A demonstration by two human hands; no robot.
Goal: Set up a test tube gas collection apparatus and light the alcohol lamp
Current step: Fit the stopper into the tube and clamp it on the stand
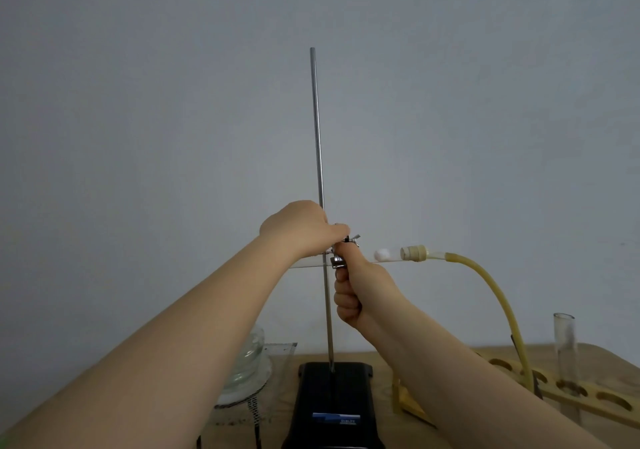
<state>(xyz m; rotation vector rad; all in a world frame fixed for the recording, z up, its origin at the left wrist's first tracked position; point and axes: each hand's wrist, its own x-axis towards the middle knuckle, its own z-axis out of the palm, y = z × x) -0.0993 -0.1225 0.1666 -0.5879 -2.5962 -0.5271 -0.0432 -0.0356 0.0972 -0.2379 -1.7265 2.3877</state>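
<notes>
A steel rod (317, 129) rises from a black stand base (334, 400). A metal clamp (341, 252) sits on the rod and holds a glass test tube (388, 256) lying nearly level, with a white cotton plug and a cork stopper (412, 253) at its right end. A yellow rubber hose (498, 296) runs from the stopper down to the right. My left hand (301, 230) grips the clamp at the rod. My right hand (353, 292) is curled just below, thumb and finger pinching the clamp's wing screw.
A glass alcohol lamp (247, 362) stands on a wire gauze mat (273, 393) at the left, partly behind my left arm. A wooden test tube rack (588, 400) with one upright empty tube (568, 355) lies at the right on the wooden table.
</notes>
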